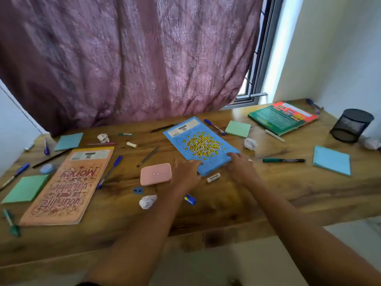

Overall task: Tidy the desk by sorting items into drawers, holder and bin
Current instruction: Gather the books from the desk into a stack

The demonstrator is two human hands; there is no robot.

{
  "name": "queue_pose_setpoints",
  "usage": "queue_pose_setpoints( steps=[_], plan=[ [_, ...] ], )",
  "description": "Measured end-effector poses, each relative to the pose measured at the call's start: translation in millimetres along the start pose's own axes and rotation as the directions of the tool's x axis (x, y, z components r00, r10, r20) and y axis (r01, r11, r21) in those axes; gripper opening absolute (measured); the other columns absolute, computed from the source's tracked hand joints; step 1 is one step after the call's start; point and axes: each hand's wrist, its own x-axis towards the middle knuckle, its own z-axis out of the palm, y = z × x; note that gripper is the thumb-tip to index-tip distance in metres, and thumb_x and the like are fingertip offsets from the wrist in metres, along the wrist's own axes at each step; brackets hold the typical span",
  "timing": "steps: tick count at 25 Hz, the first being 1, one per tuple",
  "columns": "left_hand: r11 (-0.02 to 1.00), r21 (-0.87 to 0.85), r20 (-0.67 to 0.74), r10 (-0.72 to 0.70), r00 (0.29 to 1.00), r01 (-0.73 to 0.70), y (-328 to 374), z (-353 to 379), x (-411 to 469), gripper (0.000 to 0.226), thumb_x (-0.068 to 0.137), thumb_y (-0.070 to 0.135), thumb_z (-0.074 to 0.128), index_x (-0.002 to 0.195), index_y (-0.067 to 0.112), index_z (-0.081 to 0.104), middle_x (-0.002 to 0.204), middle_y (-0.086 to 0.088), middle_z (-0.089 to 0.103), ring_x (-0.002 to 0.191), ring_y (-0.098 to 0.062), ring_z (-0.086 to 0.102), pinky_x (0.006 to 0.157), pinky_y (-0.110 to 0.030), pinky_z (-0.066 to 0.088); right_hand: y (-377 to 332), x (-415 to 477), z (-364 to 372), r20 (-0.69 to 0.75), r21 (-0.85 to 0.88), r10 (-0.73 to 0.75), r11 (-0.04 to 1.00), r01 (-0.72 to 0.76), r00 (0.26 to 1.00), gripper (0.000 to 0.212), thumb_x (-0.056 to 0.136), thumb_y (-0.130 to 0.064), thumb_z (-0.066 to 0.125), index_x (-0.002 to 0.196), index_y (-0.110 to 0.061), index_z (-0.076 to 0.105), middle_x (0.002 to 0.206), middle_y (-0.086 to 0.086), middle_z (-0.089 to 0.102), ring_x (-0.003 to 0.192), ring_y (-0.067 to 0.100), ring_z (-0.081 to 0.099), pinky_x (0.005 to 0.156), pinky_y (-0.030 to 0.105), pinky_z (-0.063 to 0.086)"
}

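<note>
Though blur hid whether the left grip (186,171) was closed, we logged it touching the near edge of the notebook (201,145), mid surface (237,205). Right grip (240,164) lay flat-fingered on the near-right corner. Long axis ran away, slightly leftward; both equally near.

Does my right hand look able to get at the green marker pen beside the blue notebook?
Probably yes. The right hand sits on the near corner of the blue notebook, and only bare wooden desk lies between it and the green marker pen.
</note>
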Motion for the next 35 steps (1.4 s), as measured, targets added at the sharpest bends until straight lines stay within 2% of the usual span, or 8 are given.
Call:
queue_pose_setpoints(
  steps=[8,14,16,19,23,28,32,35],
  plan=[
    [0.987,0.153,0.211,0.018,0.977,-0.051,-23,32,31,0.067,0.092,0.062,0.030,0.150,0.038,0.008,0.160,0.001,0.005,0.146,-0.034,0.003,0.115,-0.053,0.014,7,74,4,0.123,-0.230,0.046,0.973,-0.017,0.991,0.050,0.094,-0.038,0.046,0.137,-0.014,0.038,0.140,0.014,0.044,0.122,0.040,0.046,0.095,0.041,0.042],
    [0.902,0.393,0.240,0.088,0.967,-0.179,-19,33,34,0.066,0.093,0.057,0.012,0.152,0.028,0.010,0.158,-0.015,0.013,0.140,-0.048,0.020,0.106,-0.055,0.034,15,96,9,0.067,-0.180,0.081,0.981,-0.067,0.994,0.064,0.089,-0.050,0.053,0.137,-0.013,0.035,0.135,0.015,0.041,0.123,0.038,0.044,0.093,0.044,0.044],
    [0.875,0.417,0.139,0.205,0.969,-0.245,-25,32,38,0.064,0.099,0.049,0.003,0.141,0.022,0.044,0.137,-0.019,0.052,0.113,-0.048,0.057,0.071,-0.050,0.059,19,113,1,0.111,-0.073,0.121,0.991,-0.113,0.986,0.062,0.088,-0.046,0.057,0.135,-0.012,0.038,0.135,0.014,0.041,0.124,0.037,0.044,0.096,0.045,0.043],
    [0.841,0.399,-0.146,0.452,0.880,-0.366,-34,37,40,0.055,0.104,0.033,0.006,0.109,0.017,0.059,0.097,-0.010,0.074,0.070,-0.025,0.072,0.038,-0.026,0.051,28,133,-8,0.201,0.030,0.120,0.991,-0.128,0.972,0.055,0.088,-0.040,0.061,0.132,-0.012,0.044,0.132,0.014,0.045,0.123,0.033,0.047,0.097,0.040,0.041],
    [0.919,0.303,-0.442,0.370,0.817,-0.252,-17,-25,48,0.019,0.097,0.033,0.031,0.098,0.023,0.047,0.077,0.002,0.073,0.062,-0.013,0.068,0.043,-0.018,0.046,27,149,-33,0.326,0.276,0.054,0.949,-0.149,0.944,0.020,0.091,-0.037,0.057,0.099,-0.020,0.062,0.100,0.008,0.061,0.082,0.022,0.056,0.061,0.027,0.039],
    [0.992,0.110,-0.785,0.127,0.606,-0.066,-8,-114,80,0.011,0.093,0.023,0.041,0.099,0.022,0.051,0.067,-0.006,0.066,0.056,-0.019,0.060,0.051,-0.025,0.039,8,165,-63,0.208,0.924,-0.093,0.345,-0.164,0.974,0.021,0.099,-0.017,0.045,0.113,-0.014,0.060,0.092,0.006,0.060,0.074,0.018,0.054,0.060,0.028,0.040],
    [0.996,-0.029,-0.895,0.013,0.446,-0.086,-1,-180,99,0.024,0.100,0.024,0.036,0.097,0.015,0.058,0.066,-0.007,0.064,0.058,-0.021,0.063,0.056,-0.035,0.048,-24,183,-65,0.118,0.904,-0.360,0.425,0.050,0.926,0.044,0.089,0.016,0.046,0.127,-0.007,0.045,0.101,0.004,0.059,0.074,-0.001,0.066,0.059,0.015,0.051],
    [0.988,-0.156,-0.896,-0.147,0.418,0.014,-14,-217,121,0.035,0.101,0.031,0.036,0.095,0.010,0.063,0.062,-0.001,0.061,0.056,-0.020,0.064,0.055,-0.031,0.048,-33,200,-58,-0.020,0.839,-0.347,0.504,0.205,0.938,0.021,0.096,-0.011,0.048,0.110,-0.020,0.058,0.108,0.001,0.061,0.096,0.011,0.066,0.072,0.019,0.054]
  ],
)
